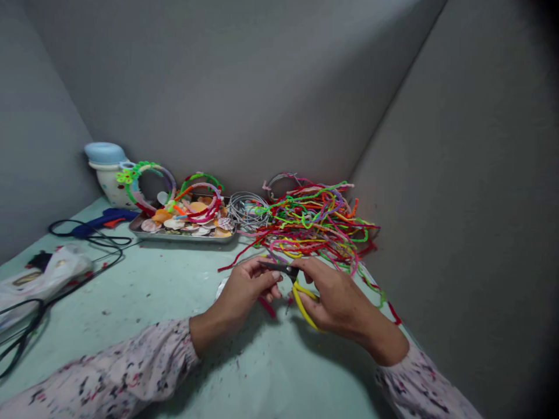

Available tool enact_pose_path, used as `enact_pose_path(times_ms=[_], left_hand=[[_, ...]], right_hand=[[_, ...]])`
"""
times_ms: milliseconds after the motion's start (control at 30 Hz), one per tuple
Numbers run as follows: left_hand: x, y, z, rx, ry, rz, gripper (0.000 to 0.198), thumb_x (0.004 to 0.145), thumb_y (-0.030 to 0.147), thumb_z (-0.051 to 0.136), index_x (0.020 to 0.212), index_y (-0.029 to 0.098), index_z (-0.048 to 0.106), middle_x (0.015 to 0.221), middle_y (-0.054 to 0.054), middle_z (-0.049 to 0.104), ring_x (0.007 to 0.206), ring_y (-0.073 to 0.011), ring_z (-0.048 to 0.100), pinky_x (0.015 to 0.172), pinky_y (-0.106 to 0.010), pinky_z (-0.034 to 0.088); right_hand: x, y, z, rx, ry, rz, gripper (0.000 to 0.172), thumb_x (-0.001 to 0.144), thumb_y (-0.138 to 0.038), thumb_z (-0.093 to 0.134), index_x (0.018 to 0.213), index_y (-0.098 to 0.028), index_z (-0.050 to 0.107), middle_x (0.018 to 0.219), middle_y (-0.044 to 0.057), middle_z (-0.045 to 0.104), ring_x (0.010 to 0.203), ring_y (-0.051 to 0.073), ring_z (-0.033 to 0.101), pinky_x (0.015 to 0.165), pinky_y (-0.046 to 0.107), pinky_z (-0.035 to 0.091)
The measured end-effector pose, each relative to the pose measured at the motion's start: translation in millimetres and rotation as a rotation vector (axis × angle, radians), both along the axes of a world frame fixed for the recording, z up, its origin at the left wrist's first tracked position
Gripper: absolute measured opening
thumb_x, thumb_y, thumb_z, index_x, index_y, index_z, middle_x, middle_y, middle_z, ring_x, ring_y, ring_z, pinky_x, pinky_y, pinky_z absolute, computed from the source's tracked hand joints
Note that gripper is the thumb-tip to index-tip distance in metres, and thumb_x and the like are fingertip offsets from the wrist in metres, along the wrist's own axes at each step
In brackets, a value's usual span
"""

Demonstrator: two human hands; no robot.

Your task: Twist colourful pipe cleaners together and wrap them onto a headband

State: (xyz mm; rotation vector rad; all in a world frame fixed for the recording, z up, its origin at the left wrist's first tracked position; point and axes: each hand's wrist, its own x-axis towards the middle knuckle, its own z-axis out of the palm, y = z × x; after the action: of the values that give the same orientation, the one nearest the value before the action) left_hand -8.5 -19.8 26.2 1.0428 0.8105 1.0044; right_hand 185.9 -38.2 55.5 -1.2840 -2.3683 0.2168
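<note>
My right hand is closed on scissors with yellow handles and dark blades that point left. My left hand is closed at the blade tips, its thumb and fingers pinched; whatever lies between them is too small to make out. Under the left fingers, a short dark red piece shows. Just beyond both hands lies a tangled heap of fuzzy coloured stems in red, green, pink and yellow.
A metal tray of shells holds colourful wrapped rings. Beside it are coiled grey wire, a blue-lidded container, a blue tool, black cable and a white plastic bag. Grey walls enclose the pale green table.
</note>
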Motion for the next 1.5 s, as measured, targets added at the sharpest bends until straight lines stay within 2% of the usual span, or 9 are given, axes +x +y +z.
enact_pose_path(times_ms=[300,667,1033,1233,1500], left_hand=[[-1.4,1.1,-2.5,0.011,0.029,0.005,0.018,0.077,0.024,0.067,0.091,0.015,0.060,0.061,0.002,0.062,0.054,-0.0090,0.057,0.051,-0.019,0.044],[-2.4,3.1,-4.4,0.023,0.038,0.004,0.019,0.077,0.024,0.066,0.092,0.015,0.060,0.064,0.001,0.061,0.053,-0.0087,0.055,0.050,-0.020,0.043],[-2.6,4.0,-3.3,0.024,0.053,0.017,0.020,0.077,0.025,0.066,0.092,0.014,0.059,0.065,0.001,0.060,0.053,-0.0083,0.055,0.051,-0.020,0.043],[-2.2,4.9,-0.8,0.015,0.048,0.034,0.016,0.077,0.027,0.065,0.085,0.015,0.058,0.063,0.002,0.058,0.051,-0.0075,0.053,0.050,-0.019,0.041],[-1.4,4.3,0.0,0.016,0.059,0.051,0.016,0.075,0.022,0.064,0.088,0.014,0.059,0.063,0.003,0.058,0.050,-0.0064,0.052,0.049,-0.018,0.038]], right_hand=[[0.4,-1.8,1.1,-0.040,-0.012,0.014,0.046,0.078,-0.020,0.053,0.124,-0.021,0.050,0.115,0.009,0.061,0.091,0.020,0.059,0.078,0.032,0.047],[0.7,-1.4,3.3,-0.056,-0.010,0.024,0.041,0.081,-0.022,0.052,0.123,-0.021,0.050,0.105,0.008,0.063,0.085,0.018,0.058,0.078,0.031,0.047],[2.6,-1.5,3.2,-0.065,0.019,0.058,0.043,0.080,-0.016,0.053,0.123,-0.020,0.050,0.097,0.006,0.063,0.076,0.015,0.055,0.070,0.026,0.043],[3.5,1.0,-0.1,-0.067,0.047,0.058,0.040,0.080,-0.014,0.051,0.120,-0.020,0.051,0.090,0.003,0.062,0.072,0.013,0.052,0.066,0.025,0.041],[3.0,2.9,-2.6,-0.024,0.001,0.008,0.045,0.077,-0.018,0.054,0.122,-0.022,0.050,0.099,0.005,0.062,0.078,0.015,0.055,0.070,0.027,0.042]])
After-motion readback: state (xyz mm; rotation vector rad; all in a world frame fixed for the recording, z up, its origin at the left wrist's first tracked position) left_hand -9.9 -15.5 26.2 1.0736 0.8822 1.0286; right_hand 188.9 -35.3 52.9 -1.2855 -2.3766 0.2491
